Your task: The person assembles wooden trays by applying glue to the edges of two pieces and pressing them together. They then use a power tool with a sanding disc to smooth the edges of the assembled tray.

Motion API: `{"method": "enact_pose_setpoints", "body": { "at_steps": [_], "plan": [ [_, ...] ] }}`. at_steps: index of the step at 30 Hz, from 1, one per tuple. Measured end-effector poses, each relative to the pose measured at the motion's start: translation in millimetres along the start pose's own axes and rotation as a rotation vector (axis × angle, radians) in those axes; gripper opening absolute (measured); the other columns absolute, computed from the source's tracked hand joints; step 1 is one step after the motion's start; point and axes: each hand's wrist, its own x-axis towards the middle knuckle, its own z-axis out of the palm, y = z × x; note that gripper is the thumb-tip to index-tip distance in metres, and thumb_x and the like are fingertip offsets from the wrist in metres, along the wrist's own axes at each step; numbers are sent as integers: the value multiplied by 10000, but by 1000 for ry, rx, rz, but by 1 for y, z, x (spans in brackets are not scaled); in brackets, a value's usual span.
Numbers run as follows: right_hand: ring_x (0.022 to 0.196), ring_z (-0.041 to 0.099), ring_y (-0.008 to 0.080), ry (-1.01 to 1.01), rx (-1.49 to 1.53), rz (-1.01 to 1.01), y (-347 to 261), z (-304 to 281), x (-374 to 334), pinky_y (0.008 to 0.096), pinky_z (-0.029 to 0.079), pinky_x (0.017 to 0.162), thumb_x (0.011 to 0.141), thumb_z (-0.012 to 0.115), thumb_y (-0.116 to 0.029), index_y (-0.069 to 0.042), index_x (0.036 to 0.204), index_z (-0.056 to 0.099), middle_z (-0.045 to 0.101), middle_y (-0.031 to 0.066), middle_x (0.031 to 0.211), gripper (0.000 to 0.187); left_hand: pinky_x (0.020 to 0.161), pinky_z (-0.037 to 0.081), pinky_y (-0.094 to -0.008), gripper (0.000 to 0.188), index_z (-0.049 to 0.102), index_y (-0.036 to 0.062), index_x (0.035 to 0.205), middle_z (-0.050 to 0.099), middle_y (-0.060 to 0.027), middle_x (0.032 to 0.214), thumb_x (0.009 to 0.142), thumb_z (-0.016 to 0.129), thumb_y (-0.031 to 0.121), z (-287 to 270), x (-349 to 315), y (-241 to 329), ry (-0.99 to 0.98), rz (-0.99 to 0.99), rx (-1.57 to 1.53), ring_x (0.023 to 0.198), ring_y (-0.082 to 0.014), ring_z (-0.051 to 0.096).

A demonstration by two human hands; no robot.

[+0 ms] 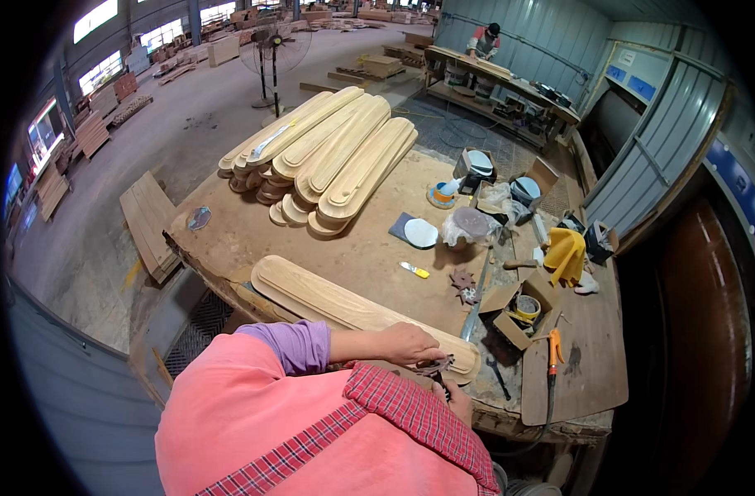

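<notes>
Left hand (406, 343) pressed flat on the near wooden panel (344, 307), right hand (460, 397) clamped on a small tool (435, 366); edge-finishing step, next needing steady pressure.

The person wears a pink apron over a lilac sleeve (290, 345) — the other sleeve (410, 409) is red plaid, with matching plaid trim — hands bare.
</notes>
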Motion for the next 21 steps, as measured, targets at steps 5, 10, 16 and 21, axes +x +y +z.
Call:
{"method": "enact_pose_setpoints", "body": {
  "at_steps": [5, 10, 16, 21],
  "plan": [
    [694, 619, 358, 8, 14, 23, 6, -2, 0, 409, 463, 626, 889, 569, -373, -71, 1013, 641, 611, 201, 725, 334, 784, 462, -393, 349, 498, 32, 1151, 552, -159, 1004, 938, 505, 309, 1, -8, -2, 146, 362, -348, 909, -313, 583],
    [683, 615, 365, 25, -11, 8, 4, -1, 2, 415, 460, 616, 886, 574, -380, -76, 1000, 637, 600, 204, 706, 331, 749, 466, -411, 296, 530, 67, 1084, 603, -165, 928, 947, 488, 325, 8, -2, -7, 90, 160, -298, 855, -340, 595],
    [715, 616, 372, 21, 1, 37, 12, 2, 4, 419, 462, 631, 887, 572, -371, -76, 995, 641, 607, 210, 739, 321, 723, 472, -419, 283, 544, 92, 1074, 609, -172, 855, 949, 475, 336, 4, 8, -4, 94, 83, -63, 813, -362, 600],
    [745, 619, 376, 70, 12, -16, 10, -1, 3, 415, 477, 663, 880, 586, -353, -73, 1025, 647, 624, 215, 790, 322, 772, 468, -382, 264, 530, 71, 1161, 585, -153, 926, 916, 562, 164, 4, 2, -12, 124, 361, -537, 854, -301, 581]
  ]
}}
